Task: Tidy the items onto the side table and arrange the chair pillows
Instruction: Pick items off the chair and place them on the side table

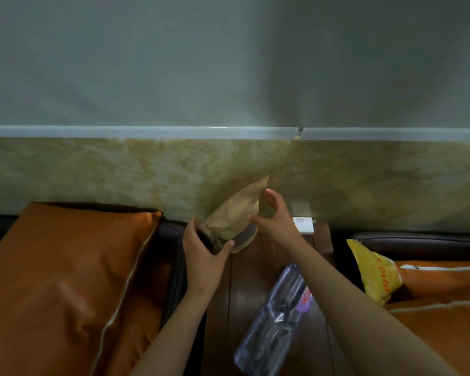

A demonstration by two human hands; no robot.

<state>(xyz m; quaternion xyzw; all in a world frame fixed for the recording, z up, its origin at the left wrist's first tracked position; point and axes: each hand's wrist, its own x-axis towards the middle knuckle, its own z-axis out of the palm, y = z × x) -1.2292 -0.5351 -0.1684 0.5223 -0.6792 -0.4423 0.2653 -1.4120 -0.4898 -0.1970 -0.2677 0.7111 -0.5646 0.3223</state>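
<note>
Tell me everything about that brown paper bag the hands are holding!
The brown paper bag looks like crinkly tan paper with a pointed top corner tilted toward the wall. Its bottom, with a darker band, sits at the back of the wooden side table. The left hand grips its lower left side, and the right hand touches its right edge. What's inside cannot be seen.

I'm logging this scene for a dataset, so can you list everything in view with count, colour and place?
Paper bag: one, brown, at the back of the side table, between both hands.
Plastic bottle: one, clear, lying on the side table.
Box: one, white, against the wall.
Snack bag: one, yellow, on the right chair.
Pillows: two, orange, left chair and right chair.
Side table: one, dark wood, between the chairs.
Left hand: on the bag's base.
Right hand: at the bag's side.
</note>
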